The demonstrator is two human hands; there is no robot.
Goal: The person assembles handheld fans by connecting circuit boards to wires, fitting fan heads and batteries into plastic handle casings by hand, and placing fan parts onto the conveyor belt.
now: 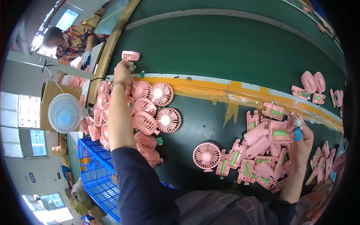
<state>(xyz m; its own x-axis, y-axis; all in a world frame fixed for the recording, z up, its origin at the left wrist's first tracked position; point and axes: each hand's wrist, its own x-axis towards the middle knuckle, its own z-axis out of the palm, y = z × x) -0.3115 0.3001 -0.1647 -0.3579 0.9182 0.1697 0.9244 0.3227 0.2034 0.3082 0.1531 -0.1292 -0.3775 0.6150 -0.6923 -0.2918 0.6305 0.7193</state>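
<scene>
My left hand is stretched out to the far left of the table, closed on a small pink fan head. Below that wrist lies a heap of pink round fan heads, some with small green circuit boards. On the right, my right hand, with a blue cover on one finger, grips a pink handle shell that has a green battery in it. Under it is a pile of similar pink handle shells, several showing green batteries and thin wires. One fan head sits at the pile's left side.
A green conveyor belt runs beyond the yellow-taped edge, with more pink parts at its right. To the left are a blue plastic crate, a white desk fan and a co-worker. Another shell pile lies at far right.
</scene>
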